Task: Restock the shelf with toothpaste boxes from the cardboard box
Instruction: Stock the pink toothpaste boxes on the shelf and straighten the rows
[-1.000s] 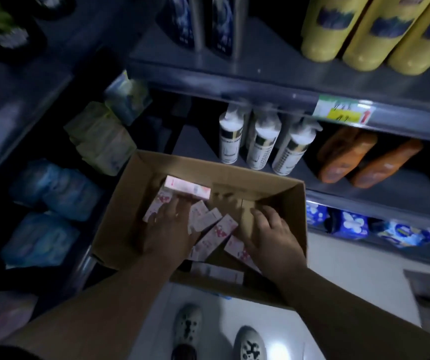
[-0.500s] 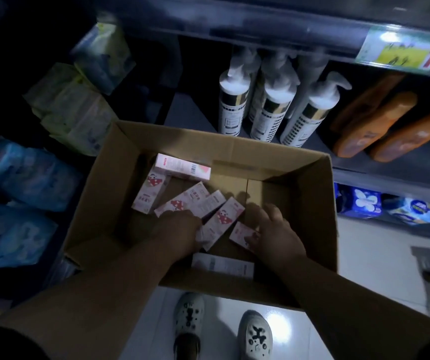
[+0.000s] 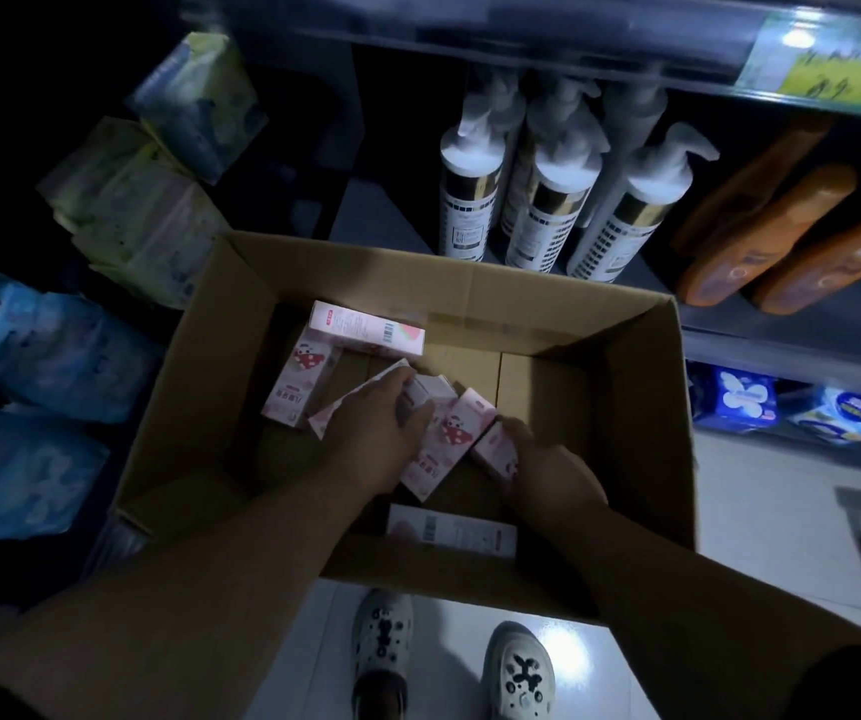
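Observation:
An open brown cardboard box (image 3: 241,314) stands on the floor in front of the shelves, with several pink-and-white toothpaste boxes (image 3: 366,327) lying loose inside. Both of my hands reach down into it. My left hand (image 3: 381,428) grips two toothpaste boxes near the middle, fingers curled over them. My right hand (image 3: 548,470) grips the end of another toothpaste box (image 3: 496,449) just to the right. One more toothpaste box (image 3: 449,530) lies against the near wall.
White pump bottles (image 3: 542,200) and orange bottles (image 3: 761,241) stand on the shelf (image 3: 781,324) behind the box. Soft packs in green (image 3: 132,215) and blue (image 3: 39,345) fill the left shelves. Blue packets (image 3: 740,402) lie low right. My shoes (image 3: 381,652) stand on the white floor.
The view has dipped and closed in on the box. My left hand has curled around boxes at the middle, and my right hand has taken hold of the box beside it.

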Available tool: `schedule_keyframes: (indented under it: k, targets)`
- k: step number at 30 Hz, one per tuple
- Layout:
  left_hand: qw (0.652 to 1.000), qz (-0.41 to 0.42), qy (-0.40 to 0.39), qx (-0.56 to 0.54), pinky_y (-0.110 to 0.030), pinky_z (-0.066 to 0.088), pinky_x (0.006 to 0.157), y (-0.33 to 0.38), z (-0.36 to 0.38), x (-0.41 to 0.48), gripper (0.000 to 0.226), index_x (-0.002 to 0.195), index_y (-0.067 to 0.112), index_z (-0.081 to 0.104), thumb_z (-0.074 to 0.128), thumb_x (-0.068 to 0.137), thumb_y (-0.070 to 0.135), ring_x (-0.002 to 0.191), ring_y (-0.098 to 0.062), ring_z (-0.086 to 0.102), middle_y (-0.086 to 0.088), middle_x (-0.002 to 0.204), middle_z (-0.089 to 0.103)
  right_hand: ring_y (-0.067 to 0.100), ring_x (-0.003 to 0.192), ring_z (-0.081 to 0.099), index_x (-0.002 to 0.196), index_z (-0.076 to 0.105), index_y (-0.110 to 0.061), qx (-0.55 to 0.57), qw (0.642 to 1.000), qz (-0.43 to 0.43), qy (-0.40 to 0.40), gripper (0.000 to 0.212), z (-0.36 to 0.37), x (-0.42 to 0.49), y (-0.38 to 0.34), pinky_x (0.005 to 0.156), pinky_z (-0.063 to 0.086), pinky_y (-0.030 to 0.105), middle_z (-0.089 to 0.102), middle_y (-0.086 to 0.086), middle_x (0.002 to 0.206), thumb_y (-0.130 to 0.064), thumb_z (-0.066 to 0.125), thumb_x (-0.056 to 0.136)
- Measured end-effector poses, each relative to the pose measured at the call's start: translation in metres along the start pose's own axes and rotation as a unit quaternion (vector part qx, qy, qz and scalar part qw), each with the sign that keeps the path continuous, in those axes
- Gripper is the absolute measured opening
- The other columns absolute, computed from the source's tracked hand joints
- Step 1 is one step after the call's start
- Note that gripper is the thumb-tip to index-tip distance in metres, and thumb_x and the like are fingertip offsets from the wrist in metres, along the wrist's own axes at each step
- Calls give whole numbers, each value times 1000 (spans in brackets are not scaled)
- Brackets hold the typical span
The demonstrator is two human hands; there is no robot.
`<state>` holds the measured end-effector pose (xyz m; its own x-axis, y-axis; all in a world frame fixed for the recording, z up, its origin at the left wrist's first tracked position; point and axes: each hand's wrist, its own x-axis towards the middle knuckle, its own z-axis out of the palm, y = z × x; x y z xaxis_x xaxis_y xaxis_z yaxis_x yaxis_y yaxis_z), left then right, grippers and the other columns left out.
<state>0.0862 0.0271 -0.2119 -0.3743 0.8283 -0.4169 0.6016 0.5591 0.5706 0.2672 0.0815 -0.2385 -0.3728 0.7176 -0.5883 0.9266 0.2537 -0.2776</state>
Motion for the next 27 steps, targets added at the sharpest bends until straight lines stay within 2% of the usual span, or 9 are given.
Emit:
schedule_keyframes:
  k: [3,6,8,10,12,15,22,25,27]
  targets:
    - [1000,-3,4,-17,-31,41,93,8,-7,-4,46,141,30,38,49,97,37,125,-17,49,2,138,50,15,85,59,147,12,-41,26,999,33,12,71,-11,-3,-2,73,54,31,61,4,112,-34,57,93]
    - [999,-7,41,-32,-36,44,97,18,-21,-7,48,141,27,40,50,96,39,119,-20,53,-3,133,55,20,84,60,147,11,-43,59,996,34,49,73,-30,-10,-12,78,54,36,63,6,107,-48,56,91]
    - [996,-9,71,-48,-36,44,97,29,-36,-11,48,141,28,42,48,95,41,116,-22,54,-7,129,58,25,90,64,145,19,-42,114,991,34,68,71,-51,-18,-25,82,53,36,66,7,106,-60,54,87]
    - [994,-10,83,-77,-23,40,91,43,-57,-17,48,141,25,43,49,95,37,116,-20,55,-7,128,60,25,89,68,137,33,-38,179,979,28,91,65,-78,-32,-43,81,55,35,69,4,102,-66,54,83]
    - [988,-13,98,-117,-19,38,87,60,-83,-25,46,141,21,45,51,96,32,114,-19,57,-5,126,61,22,85,70,129,44,-30,202,972,3,122,55,-106,-51,-60,77,58,35,71,1,97,-58,59,84]
    - [979,10,139,-148,-27,46,92,87,-128,-39,42,136,21,49,53,95,31,109,-20,62,-1,117,66,23,95,67,118,55,-18,222,959,-42,169,41,-147,-80,-83,81,54,32,70,4,102,-42,65,87]
    - [959,59,189,-201,-44,53,82,137,-212,-93,27,105,30,53,45,87,49,85,-17,67,4,93,69,6,83,65,101,57,-39,399,885,-151,187,26,-224,-130,-122,68,51,17,69,-10,91,-26,72,83]
    - [944,56,225,-235,-47,54,82,153,-234,-125,35,111,23,56,48,88,48,86,-22,67,-1,90,69,5,81,67,99,59,-38,475,847,-173,165,27,-249,-148,-133,69,54,20,71,-8,95,-22,73,83]
    - [933,47,254,-250,-37,53,79,165,-247,-152,30,122,20,55,50,96,35,89,-21,66,-1,97,68,11,74,70,105,61,-30,520,824,-188,125,26,-263,-164,-141,66,56,26,73,-3,92,-18,72,85]
